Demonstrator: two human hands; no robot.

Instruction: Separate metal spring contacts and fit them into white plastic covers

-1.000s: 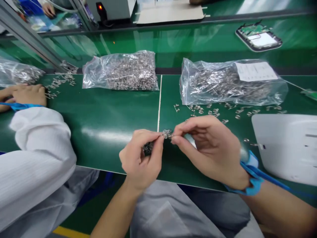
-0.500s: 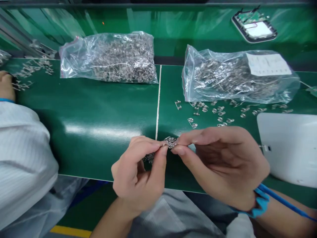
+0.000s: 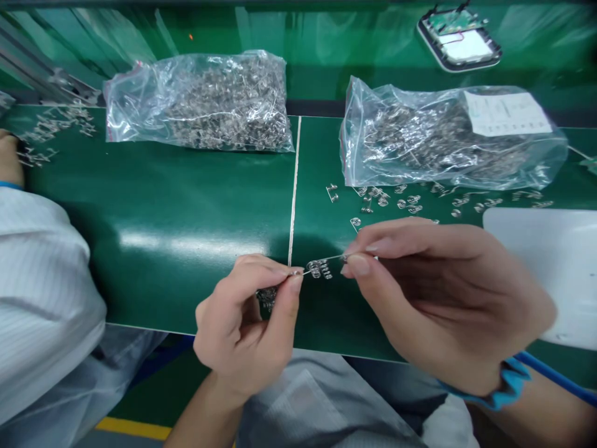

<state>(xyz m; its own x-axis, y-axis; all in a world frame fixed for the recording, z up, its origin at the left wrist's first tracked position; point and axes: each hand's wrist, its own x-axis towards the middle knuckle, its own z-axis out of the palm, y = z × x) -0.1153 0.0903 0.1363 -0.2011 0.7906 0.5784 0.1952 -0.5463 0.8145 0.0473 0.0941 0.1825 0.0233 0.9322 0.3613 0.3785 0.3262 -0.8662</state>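
My left hand (image 3: 249, 326) pinches a double-coil wire spring, like a battery contact spring, between thumb and forefinger. A dark bunch of springs (image 3: 267, 297) shows under its curled fingers. Facing it, my right hand (image 3: 448, 292) pinches the far end of a thin straight wire. Between the fingertips hang shiny spring coils (image 3: 319, 269), joined to that wire; I cannot tell how many pieces are tangled there. Just beyond my right hand, loose double-coil springs (image 3: 368, 205) lie scattered on the green table (image 3: 200, 205).
Behind my hands lie two clear bags full of springs, a left bag (image 3: 228, 102) and a labelled right bag (image 3: 433, 137). A white panel (image 3: 550, 267) rests at right. An open device with a circuit board (image 3: 459, 40) lies farther back. A co-worker's sleeve (image 3: 46, 267) is at left, near more springs (image 3: 60, 121).
My right hand has moved right, away from my left hand, drawing out the wire. The coils between the fingertips now show spread apart. The view has shifted slightly.
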